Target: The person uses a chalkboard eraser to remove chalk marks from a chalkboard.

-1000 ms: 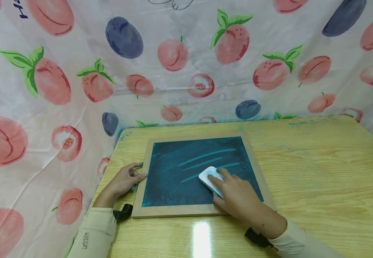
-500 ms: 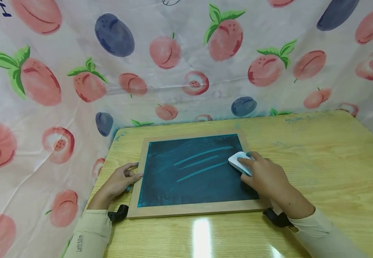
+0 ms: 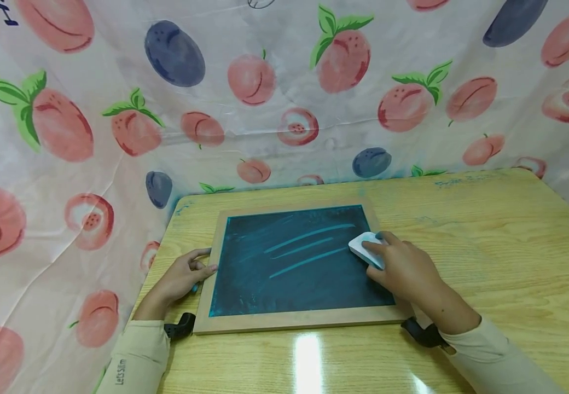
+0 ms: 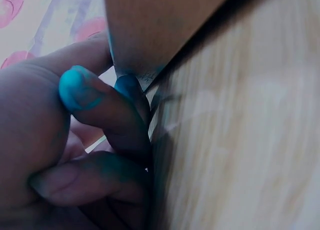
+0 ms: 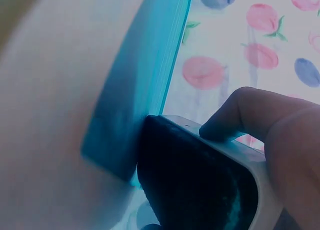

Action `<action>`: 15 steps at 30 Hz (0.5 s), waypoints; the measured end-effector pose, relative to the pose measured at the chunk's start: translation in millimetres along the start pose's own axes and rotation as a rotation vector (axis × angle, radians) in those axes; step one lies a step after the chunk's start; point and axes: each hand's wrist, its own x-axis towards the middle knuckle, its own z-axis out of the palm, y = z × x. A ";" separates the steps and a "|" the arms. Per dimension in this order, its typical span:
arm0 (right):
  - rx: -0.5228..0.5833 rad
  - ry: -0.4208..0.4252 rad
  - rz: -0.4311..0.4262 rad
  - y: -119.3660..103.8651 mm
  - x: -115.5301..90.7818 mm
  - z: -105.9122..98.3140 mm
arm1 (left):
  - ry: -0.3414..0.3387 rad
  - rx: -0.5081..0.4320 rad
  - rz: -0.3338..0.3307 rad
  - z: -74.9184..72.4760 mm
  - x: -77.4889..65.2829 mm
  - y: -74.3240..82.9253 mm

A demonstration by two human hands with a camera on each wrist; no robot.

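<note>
A small chalkboard (image 3: 255, 284) in a pale wooden frame lies on the table, with several blue chalk streaks and a faint smear across it. My left hand (image 3: 181, 279) holds its left frame edge, the thumb on top of the wood. In the left wrist view, blue-stained fingertips (image 4: 80, 92) curl beside the frame (image 4: 155, 29). At the board's right side, my right hand (image 3: 407, 271) grips a white eraser (image 3: 361, 247). The right wrist view shows the eraser's dark pad (image 5: 195, 175) tilted, blue chalk dust on it; contact with the board cannot be told.
The wood-patterned table (image 3: 501, 262) bears blue chalk marks near its back edge. A fruit-printed cloth (image 3: 274, 126) hangs behind it and along the left. Black wrist cameras sit at both wrists, the left camera (image 3: 181, 326) close to the frame's front corner.
My right hand has carried the eraser right, from mid-board to the right side, uncovering a chalk streak; it then stayed there. The head view shifted slightly. My left hand kept its place.
</note>
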 end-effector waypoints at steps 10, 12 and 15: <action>-0.005 0.063 -0.202 -31.6 -8.4 15.0 | 0.000 0.012 -0.006 0.1 0.6 1.3; -0.010 0.054 -0.235 -40.5 -11.0 18.9 | 0.002 0.009 -0.011 0.0 0.4 1.5; 0.005 0.021 -0.293 -53.8 -15.9 24.4 | 0.004 0.007 -0.016 -0.4 -0.1 1.8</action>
